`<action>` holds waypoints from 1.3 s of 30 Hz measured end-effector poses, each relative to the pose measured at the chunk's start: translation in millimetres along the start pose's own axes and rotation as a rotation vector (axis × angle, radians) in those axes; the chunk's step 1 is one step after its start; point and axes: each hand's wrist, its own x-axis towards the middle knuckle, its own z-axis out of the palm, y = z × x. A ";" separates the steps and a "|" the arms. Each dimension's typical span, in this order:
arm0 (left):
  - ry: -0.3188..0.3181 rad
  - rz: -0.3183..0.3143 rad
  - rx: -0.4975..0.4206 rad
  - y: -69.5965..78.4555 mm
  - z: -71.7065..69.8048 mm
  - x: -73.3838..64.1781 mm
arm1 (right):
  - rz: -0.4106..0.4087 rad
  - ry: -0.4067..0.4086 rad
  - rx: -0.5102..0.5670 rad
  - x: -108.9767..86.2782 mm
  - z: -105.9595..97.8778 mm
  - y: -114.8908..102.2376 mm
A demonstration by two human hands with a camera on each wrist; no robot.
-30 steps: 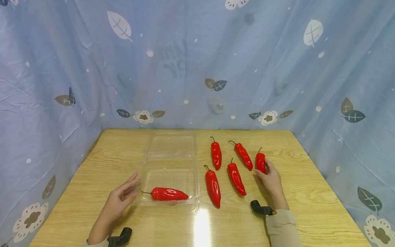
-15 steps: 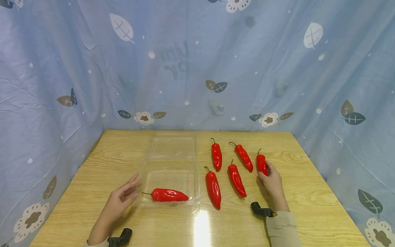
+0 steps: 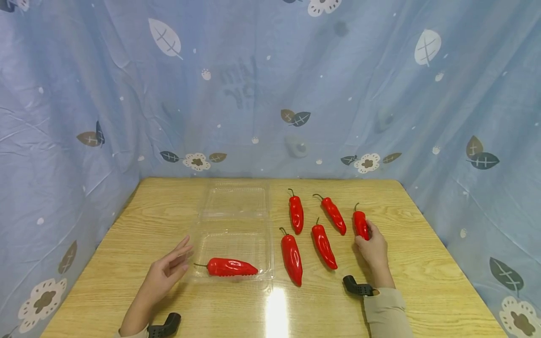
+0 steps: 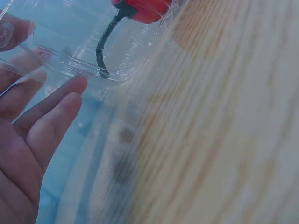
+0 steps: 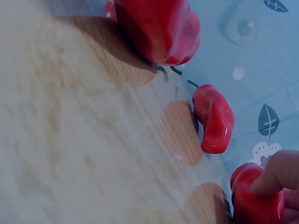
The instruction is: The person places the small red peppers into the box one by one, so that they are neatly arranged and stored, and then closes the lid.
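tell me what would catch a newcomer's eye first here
Probably the glossy red peppers, five scattered right of the open clear container, with the right hand gripping the rightmost pepper. A lone pepper lies in the container's near half. Behind the wooden table, the blue leaf-print curtain fills the background.

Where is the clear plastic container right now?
In the head view, the clear plastic container lies open on the table, left of centre, between the left hand and the five red peppers outside it.
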 end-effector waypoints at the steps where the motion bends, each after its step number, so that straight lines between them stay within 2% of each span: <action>1: -0.001 -0.002 0.000 0.0 0.1 -0.2 | 0.002 0.008 0.001 0.1 0.3 0.4; 10: 0.001 -0.004 -0.002 -0.1 0.3 -1.3 | 0.013 0.033 0.051 1.4 0.2 3.4; 21: 0.007 -0.020 0.011 1.8 -0.5 -0.4 | -0.012 0.068 0.158 -0.9 -1.5 -4.3; 28: 0.010 -0.017 0.012 1.6 -0.5 -0.9 | -0.034 0.054 0.210 -3.5 -4.0 -11.2; 39: 0.005 -0.047 0.040 2.6 -0.7 -1.0 | -0.093 0.003 0.277 -7.3 -7.8 -24.4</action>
